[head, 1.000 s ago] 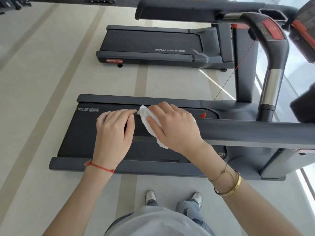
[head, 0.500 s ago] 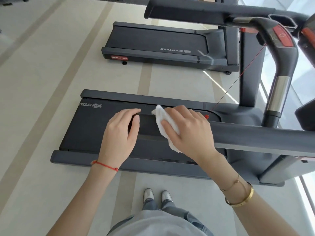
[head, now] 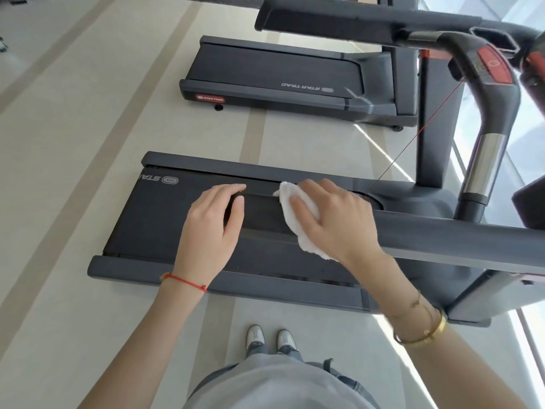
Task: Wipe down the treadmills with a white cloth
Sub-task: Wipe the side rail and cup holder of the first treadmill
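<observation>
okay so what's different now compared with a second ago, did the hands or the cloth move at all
Little changed. The right hand slid the white cloth a little along the near handrail toward the console end, opening a wider gap to the left hand. Nothing was picked up or let go: the right hand still presses the cloth down, and the left hand still rests on the rail.

A pale tiled floor with darker beige stripes carries two dark grey treadmills: the near treadmill lies across the middle, the far treadmill stands well apart behind it, and a pair of grey-white shoes stands just before the near one
</observation>
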### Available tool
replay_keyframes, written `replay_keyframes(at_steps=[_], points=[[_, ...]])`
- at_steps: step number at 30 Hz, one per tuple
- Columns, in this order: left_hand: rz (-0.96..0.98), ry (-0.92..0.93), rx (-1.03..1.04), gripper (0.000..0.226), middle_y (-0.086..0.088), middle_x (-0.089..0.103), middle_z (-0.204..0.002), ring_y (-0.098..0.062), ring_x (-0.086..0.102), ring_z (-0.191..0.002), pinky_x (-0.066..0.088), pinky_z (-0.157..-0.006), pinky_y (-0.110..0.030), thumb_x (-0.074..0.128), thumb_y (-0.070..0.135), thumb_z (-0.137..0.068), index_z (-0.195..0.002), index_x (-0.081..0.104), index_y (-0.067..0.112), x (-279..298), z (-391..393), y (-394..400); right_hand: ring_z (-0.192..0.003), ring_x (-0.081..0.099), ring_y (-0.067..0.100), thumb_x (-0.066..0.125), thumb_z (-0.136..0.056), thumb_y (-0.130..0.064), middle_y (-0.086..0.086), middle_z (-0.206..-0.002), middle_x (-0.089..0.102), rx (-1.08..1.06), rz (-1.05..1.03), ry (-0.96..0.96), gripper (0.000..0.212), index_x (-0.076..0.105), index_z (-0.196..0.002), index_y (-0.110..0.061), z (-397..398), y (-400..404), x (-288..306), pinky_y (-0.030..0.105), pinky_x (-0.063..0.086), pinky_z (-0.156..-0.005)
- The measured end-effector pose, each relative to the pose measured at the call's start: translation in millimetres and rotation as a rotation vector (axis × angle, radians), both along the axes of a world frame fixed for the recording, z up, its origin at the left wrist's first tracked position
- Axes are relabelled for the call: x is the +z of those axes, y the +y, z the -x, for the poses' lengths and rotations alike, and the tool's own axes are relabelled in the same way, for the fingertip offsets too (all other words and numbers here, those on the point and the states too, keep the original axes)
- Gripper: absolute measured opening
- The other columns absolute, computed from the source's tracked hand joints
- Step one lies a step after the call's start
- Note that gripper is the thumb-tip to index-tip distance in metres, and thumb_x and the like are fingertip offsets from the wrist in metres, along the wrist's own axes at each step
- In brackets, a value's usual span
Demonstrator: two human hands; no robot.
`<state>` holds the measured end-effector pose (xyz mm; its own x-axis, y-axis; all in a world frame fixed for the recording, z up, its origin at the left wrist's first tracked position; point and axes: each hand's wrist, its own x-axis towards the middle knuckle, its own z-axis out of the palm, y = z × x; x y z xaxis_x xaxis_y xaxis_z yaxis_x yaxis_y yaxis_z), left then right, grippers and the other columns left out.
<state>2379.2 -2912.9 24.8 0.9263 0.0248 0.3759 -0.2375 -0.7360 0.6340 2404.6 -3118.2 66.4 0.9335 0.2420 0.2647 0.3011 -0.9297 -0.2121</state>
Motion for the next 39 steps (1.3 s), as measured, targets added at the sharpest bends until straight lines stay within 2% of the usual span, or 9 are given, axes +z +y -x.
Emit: replay_keyframes(at_steps=[3, 10, 15, 17, 19, 24, 29, 32, 39], points=[[0.017, -0.003, 0.000, 0.028, 0.001, 0.065, -0.118, -0.015, 0.059, -0.111, 0.046, -0.099, -0.033, 0.044, 0.018, -0.103, -0.121, 0.063, 0.010, -0.2, 1.1, 0.4, -0.067, 0.055, 0.025, 0.034, -0.096, -0.045, -0.003, -0.078, 0.058, 0.038, -0.007, 0.162, 0.028, 0.054, -0.090, -0.026, -15.9, 24.5, 3.9, 0.033, 0.040, -0.060], [0.036, 0.001, 0.006, 0.027, 0.003, 0.066, -0.116, -0.014, 0.059, -0.108, 0.047, -0.098, -0.035, 0.045, 0.017, -0.102, -0.120, 0.063, 0.011, -0.3, 1.1, -0.5, -0.075, 0.055, 0.024, 0.043, -0.100, -0.037, 0.001, -0.102, 0.063, 0.242, 0.006, -0.225, 0.034, 0.064, -0.117, -0.017, 11.1, 15.7, -19.9, 0.037, 0.045, -0.069], [0.032, 0.015, 0.003, 0.027, 0.000, 0.066, -0.118, -0.015, 0.059, -0.112, 0.046, -0.100, -0.037, 0.045, 0.018, -0.102, -0.121, 0.064, 0.010, 0.5, 1.9, 0.4, -0.060, 0.043, 0.020, 0.029, -0.097, -0.038, -0.005, -0.071, 0.053, -0.122, 0.096, -0.113, 0.040, 0.063, -0.083, -0.025, 6.4, 0.2, -21.2, 0.033, 0.040, -0.063], [0.032, 0.012, 0.003, 0.027, 0.000, 0.066, -0.118, -0.016, 0.059, -0.111, 0.047, -0.100, -0.038, 0.045, 0.017, -0.102, -0.120, 0.064, 0.009, 0.4, 1.8, 0.6, -0.051, 0.038, 0.021, 0.037, -0.092, -0.034, -0.003, -0.058, 0.046, -0.197, 0.030, -0.125, 0.032, 0.053, -0.068, -0.021, -1.5, 16.0, -15.8, 0.033, 0.036, -0.051], [0.030, 0.012, 0.003, 0.026, 0.001, 0.066, -0.117, -0.016, 0.059, -0.110, 0.047, -0.098, -0.038, 0.045, 0.017, -0.102, -0.120, 0.063, 0.010, 0.7, 2.0, -0.1, -0.049, 0.039, 0.022, 0.045, -0.092, -0.032, -0.001, -0.059, 0.048, -0.125, -0.036, -0.187, 0.028, 0.052, -0.068, -0.018, -1.1, 36.7, -17.0, 0.032, 0.032, -0.049], [0.028, 0.022, -0.009, 0.026, 0.003, 0.066, -0.115, -0.015, 0.059, -0.108, 0.047, -0.097, -0.038, 0.046, 0.016, -0.102, -0.119, 0.064, 0.011, 2.8, 2.1, 0.2, -0.066, 0.052, 0.025, 0.044, -0.098, -0.034, 0.003, -0.087, 0.062, 0.114, -0.028, -0.290, 0.030, 0.067, -0.101, -0.016, 10.9, 29.7, -25.2, 0.039, 0.042, -0.063], [0.004, 0.035, 0.001, 0.026, -0.001, 0.066, -0.116, -0.019, 0.060, -0.109, 0.047, -0.098, -0.039, 0.046, 0.015, -0.102, -0.119, 0.064, 0.008, 5.2, 2.1, 0.4, -0.061, 0.049, 0.025, 0.046, -0.094, -0.031, 0.000, -0.069, 0.056, -0.168, -0.050, -0.256, 0.026, 0.063, -0.078, -0.018, 10.6, -37.5, -22.9, 0.039, 0.044, -0.062], [-0.026, 0.037, 0.004, 0.026, -0.002, 0.067, -0.115, -0.021, 0.060, -0.108, 0.047, -0.098, -0.041, 0.045, 0.014, -0.101, -0.117, 0.064, 0.008, 7.3, 1.5, -2.2, -0.051, 0.036, 0.024, 0.043, -0.091, -0.027, -0.001, -0.056, 0.042, -0.301, -0.033, -0.317, 0.032, 0.050, -0.061, -0.017, 7.8, -14.8, -24.8, 0.038, 0.036, -0.055], [-0.185, -0.019, 0.021, 0.030, 0.000, 0.070, -0.108, -0.021, 0.063, -0.106, 0.034, -0.110, -0.045, 0.042, 0.022, -0.100, -0.108, 0.069, 0.011, 11.9, -0.3, -21.2, -0.082, 0.058, 0.026, 0.049, -0.096, -0.030, 0.005, -0.100, 0.066, 0.066, -0.040, -0.433, 0.029, 0.068, -0.108, -0.013, 19.4, -2.5, -39.3, 0.036, 0.044, -0.078]])
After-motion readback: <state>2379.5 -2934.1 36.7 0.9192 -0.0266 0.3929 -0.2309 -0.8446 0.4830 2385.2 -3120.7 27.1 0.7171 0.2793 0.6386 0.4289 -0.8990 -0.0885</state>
